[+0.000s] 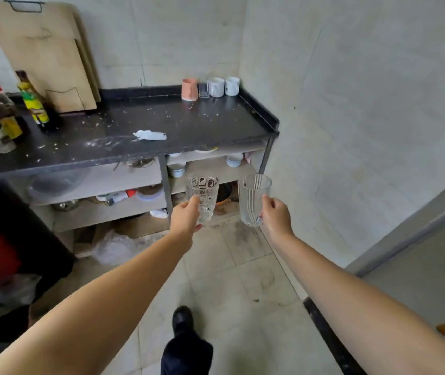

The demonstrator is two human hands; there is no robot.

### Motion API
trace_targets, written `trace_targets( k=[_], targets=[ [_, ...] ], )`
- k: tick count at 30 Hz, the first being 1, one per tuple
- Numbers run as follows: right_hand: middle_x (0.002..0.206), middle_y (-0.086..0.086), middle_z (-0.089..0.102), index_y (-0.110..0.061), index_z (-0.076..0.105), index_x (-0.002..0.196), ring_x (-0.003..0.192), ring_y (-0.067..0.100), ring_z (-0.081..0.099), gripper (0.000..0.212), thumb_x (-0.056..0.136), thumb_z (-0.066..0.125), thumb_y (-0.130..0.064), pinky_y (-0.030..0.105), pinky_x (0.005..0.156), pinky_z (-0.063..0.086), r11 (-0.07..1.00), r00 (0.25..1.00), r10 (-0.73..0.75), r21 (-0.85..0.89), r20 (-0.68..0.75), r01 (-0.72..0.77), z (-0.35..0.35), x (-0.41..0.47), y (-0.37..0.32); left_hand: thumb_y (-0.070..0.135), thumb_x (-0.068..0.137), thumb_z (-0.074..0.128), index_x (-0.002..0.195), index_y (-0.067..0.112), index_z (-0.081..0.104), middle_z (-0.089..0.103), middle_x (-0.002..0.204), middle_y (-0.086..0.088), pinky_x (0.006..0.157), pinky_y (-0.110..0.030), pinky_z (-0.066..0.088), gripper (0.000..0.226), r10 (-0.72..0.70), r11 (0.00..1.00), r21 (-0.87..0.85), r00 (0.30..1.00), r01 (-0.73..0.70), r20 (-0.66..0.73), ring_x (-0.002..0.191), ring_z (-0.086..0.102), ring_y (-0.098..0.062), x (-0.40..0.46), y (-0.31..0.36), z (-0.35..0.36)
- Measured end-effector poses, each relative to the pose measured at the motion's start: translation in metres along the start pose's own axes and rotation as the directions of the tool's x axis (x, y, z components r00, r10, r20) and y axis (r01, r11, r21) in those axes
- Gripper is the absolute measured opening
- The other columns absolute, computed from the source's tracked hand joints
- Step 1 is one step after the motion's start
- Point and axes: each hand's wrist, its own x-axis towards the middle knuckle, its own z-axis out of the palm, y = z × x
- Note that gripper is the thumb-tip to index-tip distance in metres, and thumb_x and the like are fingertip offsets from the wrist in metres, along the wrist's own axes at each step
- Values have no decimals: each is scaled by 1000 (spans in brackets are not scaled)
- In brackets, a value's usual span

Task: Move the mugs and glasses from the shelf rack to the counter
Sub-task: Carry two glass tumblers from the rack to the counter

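Head view shows left hand [186, 217] gripping a patterned glass [202, 196], right hand [276, 216] a ribbed glass [253, 198], both upright, below and short of the surface [148, 123].

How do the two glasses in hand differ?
The left-hand glass has a cut, embossed block pattern; the right-hand glass is smooth with thin vertical white stripes. The left-hand glass looks shorter and stockier, the right-hand glass taller and slimmer. The left hand grips near its glass's base; the right hand holds its glass from the side. Both are clear, empty, near upright, held in front of the counter.
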Motion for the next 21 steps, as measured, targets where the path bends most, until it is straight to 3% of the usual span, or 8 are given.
trace_targets(
  k=[6,11,14,18,21],
  targets=[
    [72,12,42,-7,44,75,65,22,42,35,98,38,-32,31,60,31,998,999,28,49,-41,-26,48,122,-44,23,95,44,67,16,45,43,61,0,60,-27,39,29,46,998,28,997,-47,56,57,41,-13,125,73,30],
    [69,10,44,-7,44,73,68,24,46,37,98,38,-33,35,66,35,998,996,45,57,-73,-41,79,206,-84,27,95,44,65,22,48,44,65,1,74,-31,42,31,75,991,102,991,-86,107,64,42,-13,210,128,46],
    [71,12,43,-8,43,71,67,23,43,36,97,39,-34,35,65,34,996,996,45,78,-76,-39,96,251,-104,28,94,45,68,23,53,49,67,1,75,-32,43,28,81,988,122,988,-98,133,67,45,-13,255,155,55],
    [74,12,42,-9,43,73,69,22,41,33,96,39,-33,35,65,32,996,998,40,77,-45,-36,120,314,-123,34,93,47,86,19,64,57,78,0,79,-34,46,23,78,989,111,987,-95,143,75,52,-15,317,179,70],
    [73,11,43,-8,44,73,68,22,42,34,96,39,-32,33,60,31,998,1000,18,54,-20,-17,136,368,-132,34,96,44,78,19,59,52,67,3,79,-35,47,28,92,988,113,988,-106,127,66,48,-12,364,194,86]
  ],
)
